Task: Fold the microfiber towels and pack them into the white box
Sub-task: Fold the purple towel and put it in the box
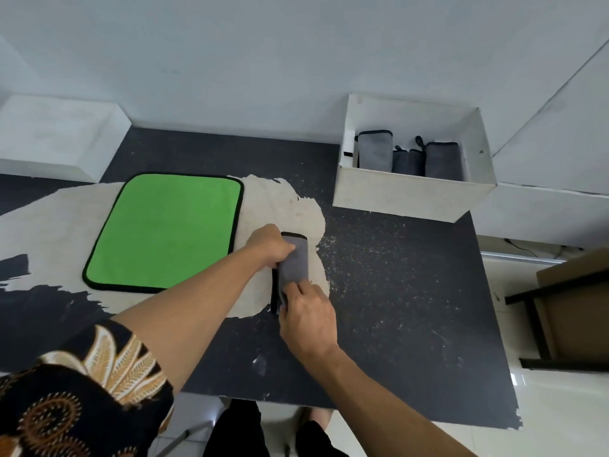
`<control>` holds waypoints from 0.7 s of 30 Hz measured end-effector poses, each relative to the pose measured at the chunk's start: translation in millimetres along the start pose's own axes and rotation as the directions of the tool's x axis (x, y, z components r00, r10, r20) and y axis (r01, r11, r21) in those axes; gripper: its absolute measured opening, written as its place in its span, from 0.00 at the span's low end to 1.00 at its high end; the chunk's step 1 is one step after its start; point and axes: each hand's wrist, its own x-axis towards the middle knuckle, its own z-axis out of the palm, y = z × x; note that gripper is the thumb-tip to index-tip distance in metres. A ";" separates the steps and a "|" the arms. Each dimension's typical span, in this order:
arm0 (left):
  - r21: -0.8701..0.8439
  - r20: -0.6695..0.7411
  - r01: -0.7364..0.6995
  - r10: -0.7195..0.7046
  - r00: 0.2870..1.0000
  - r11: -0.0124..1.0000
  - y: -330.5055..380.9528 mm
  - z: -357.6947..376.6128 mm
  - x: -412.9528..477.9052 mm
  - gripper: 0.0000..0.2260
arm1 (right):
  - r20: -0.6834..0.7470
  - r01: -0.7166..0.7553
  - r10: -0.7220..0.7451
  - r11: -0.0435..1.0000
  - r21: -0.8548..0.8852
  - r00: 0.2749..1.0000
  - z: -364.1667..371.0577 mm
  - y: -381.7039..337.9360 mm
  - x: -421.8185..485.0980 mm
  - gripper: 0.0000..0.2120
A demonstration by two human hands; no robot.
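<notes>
Grey folded towel [293, 262] lay on the worktop [395, 291], a narrow bundle with its long axis running away from the person, slightly tilted. Left hand [268, 247] was closed over its far left edge, thumb across the top. Right hand [308, 319] pinched the near end, fingers curled on the cloth. Both grips had hold of the same towel, one at each end.

White box [412, 199] stood beyond and to the right, well apart from the bundle, with three grey folded towels [408, 156] standing upright inside. Free space in it seemed to lie at the right. Right hand was the nearer to the box, so probably the carrier.

Green towel [164, 230] lay flat, unfolded, just left of the hands.
</notes>
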 end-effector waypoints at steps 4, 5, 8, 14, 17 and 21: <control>0.036 0.002 -0.037 0.037 0.999 0.999 -16.8 -3.2 3.7 0.15 | 0.073 0.065 -0.062 0.997 -0.037 0.995 12.0 -1.8 -2.0 0.05; 0.048 0.004 -0.043 0.043 0.999 0.998 -19.7 -2.5 4.7 0.16 | 0.090 0.082 -0.077 0.996 -0.047 0.993 14.7 -0.9 -2.9 0.05; 0.103 -0.026 -0.047 0.050 0.998 0.994 -25.8 0.2 6.8 0.16 | 0.156 0.117 -0.107 0.991 -0.060 0.982 23.2 5.0 -4.9 0.07; 0.226 -0.108 -0.177 0.205 0.973 0.958 -34.5 6.8 5.9 0.11 | 0.268 0.215 -0.210 0.977 0.011 0.940 19.1 10.0 -0.8 0.13; 0.205 -0.165 -0.233 0.268 0.949 0.951 -41.4 10.3 4.8 0.09 | 0.098 -0.015 -0.002 0.984 0.178 0.995 9.6 20.2 10.5 0.11; 0.145 -0.190 -0.232 0.257 0.947 0.962 -45.4 13.0 3.5 0.10 | 0.115 -0.060 0.044 0.990 0.132 0.992 7.7 36.1 25.0 0.12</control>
